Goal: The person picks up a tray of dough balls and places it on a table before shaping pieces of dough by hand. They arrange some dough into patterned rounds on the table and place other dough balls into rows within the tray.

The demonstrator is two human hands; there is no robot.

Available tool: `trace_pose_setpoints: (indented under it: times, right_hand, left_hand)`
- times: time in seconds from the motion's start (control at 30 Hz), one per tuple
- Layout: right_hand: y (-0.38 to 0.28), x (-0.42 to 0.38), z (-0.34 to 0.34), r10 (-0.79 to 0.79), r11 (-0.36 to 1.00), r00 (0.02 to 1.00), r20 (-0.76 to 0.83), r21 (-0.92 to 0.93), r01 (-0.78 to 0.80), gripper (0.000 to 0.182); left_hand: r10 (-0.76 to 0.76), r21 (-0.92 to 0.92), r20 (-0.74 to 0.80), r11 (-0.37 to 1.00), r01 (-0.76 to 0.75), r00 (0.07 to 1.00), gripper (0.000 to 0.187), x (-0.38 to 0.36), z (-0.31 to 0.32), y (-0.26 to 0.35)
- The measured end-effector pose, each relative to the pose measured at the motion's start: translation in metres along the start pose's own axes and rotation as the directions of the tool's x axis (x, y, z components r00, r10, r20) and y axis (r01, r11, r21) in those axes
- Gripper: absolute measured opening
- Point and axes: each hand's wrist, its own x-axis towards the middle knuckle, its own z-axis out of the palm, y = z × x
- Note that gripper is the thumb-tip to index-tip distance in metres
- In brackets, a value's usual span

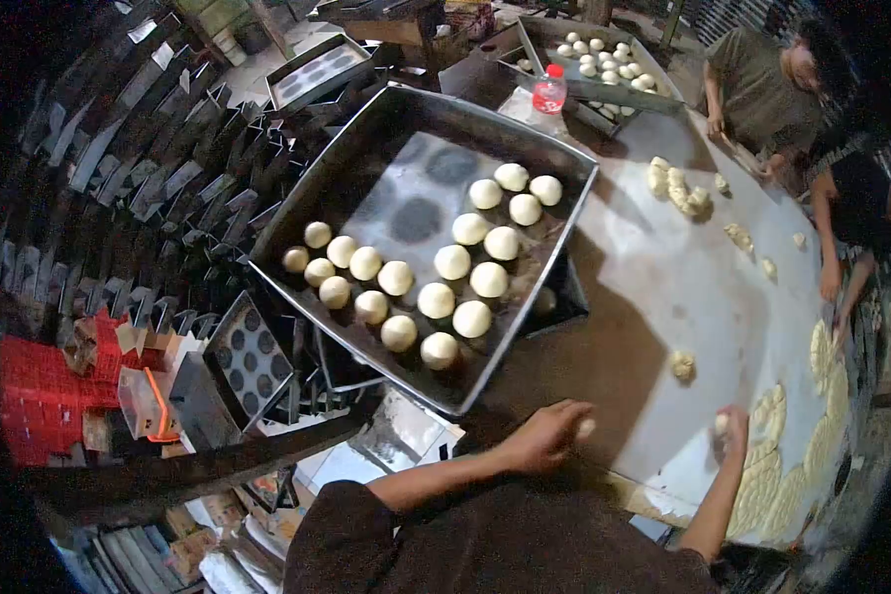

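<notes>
My left hand [552,436] is closed over a small dough ball [585,429] at the near side of the work table. Further right, my right hand [734,432] curls around another piece of dough [721,424], just above or on the tabletop; its fingers are partly hidden. A loose dough lump [682,365] lies on the table between and beyond my hands. Left of them stands a large square metal tray [361,148] with several smooth round dough balls [452,261] in rows along two sides. Flattened, scored dough [762,480] lies beside my right hand.
Across the table [663,267] are two people [762,94] and more dough pieces [675,186]. A red-capped bottle [549,91] stands near another tray of dough balls [609,64]. Stacked metal trays [148,188] fill the left, above a red crate [40,401].
</notes>
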Motion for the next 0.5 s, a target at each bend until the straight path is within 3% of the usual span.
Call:
trace_pose_setpoints:
  times: [0.03,0.07,0.1,0.13,0.17,0.2,0.23,0.27,0.3,0.33,0.37,0.4,0.43,0.5]
  right_hand:
    - [-0.049,-0.027,0.022,0.023,0.984,0.999,0.039,0.174,-0.03,0.02]
    - [-0.086,-0.039,0.048,-0.085,0.979,0.994,0.062,0.189,0.071,0.021]
    - [-0.134,-0.051,0.078,-0.295,0.951,0.945,0.138,0.139,0.277,0.024]
    - [-0.206,-0.099,0.115,-0.482,0.875,0.845,0.232,0.077,0.478,0.026]
    - [-0.278,-0.147,0.152,-0.643,0.748,0.699,0.314,0.058,0.662,0.028]
    - [-0.328,-0.188,0.187,-0.653,0.749,0.673,0.348,0.167,0.641,0.035]
    - [-0.36,-0.205,0.22,-0.853,0.499,0.428,0.3,0.223,0.838,0.036]
    - [-0.394,-0.226,0.259,-0.929,0.345,0.253,0.27,0.382,0.857,0.041]
    - [-0.413,-0.25,0.299,-0.96,0.271,0.194,0.203,0.499,0.823,0.043]
    - [-0.443,-0.254,0.327,-0.978,-0.018,-0.099,0.184,0.4,0.916,0.038]
    - [-0.458,-0.262,0.354,-0.955,-0.084,-0.174,0.241,0.341,0.936,0.035]
    - [-0.465,-0.249,0.391,-0.884,-0.119,-0.243,0.399,0.311,0.943,0.037]
    - [-0.467,-0.238,0.419,-0.789,-0.146,-0.285,0.544,0.284,0.947,0.039]
    - [-0.463,-0.258,0.407,-0.693,-0.363,-0.281,0.664,0.016,0.932,0.035]
  left_hand:
    - [0.141,0.003,-0.025,0.99,-0.141,0.99,0.051,-0.008,-0.048,0.05]
    - [0.295,0.182,-0.034,0.941,-0.284,0.955,0.052,-0.006,-0.098,0.067]
    - [0.442,0.362,-0.042,0.843,-0.399,0.896,0.053,-0.003,-0.148,0.085]
    - [0.405,0.453,-0.205,0.846,-0.28,0.891,0.056,-0.008,-0.185,0.096]
    - [0.214,0.407,-0.336,0.911,-0.064,0.917,0.049,-0.007,-0.222,0.103]
    - [0.249,0.452,-0.36,0.89,-0.065,0.899,0.046,0.005,-0.262,0.079]
    - [0.15,0.516,-0.395,0.852,0.085,0.906,0.047,0.021,-0.293,0.056]
    - [0.255,0.73,-0.369,0.675,0.109,0.894,0.044,0.028,-0.319,0.021]
    - [0.178,0.719,-0.34,0.682,0.133,0.923,0.044,0.026,-0.327,0.009]
    - [0.106,0.71,-0.312,0.686,0.158,0.944,0.044,0.027,-0.335,0.003]
    - [0.036,0.703,-0.281,0.688,0.18,0.959,0.044,0.03,-0.341,0.0]
    - [-0.008,0.669,-0.259,0.72,0.185,0.966,0.051,0.032,-0.343,-0.003]
    - [0.032,0.678,-0.271,0.716,0.167,0.962,0.055,0.029,-0.343,-0.004]
    - [0.106,0.704,-0.259,0.702,0.113,0.96,0.065,0.023,-0.336,0.0]
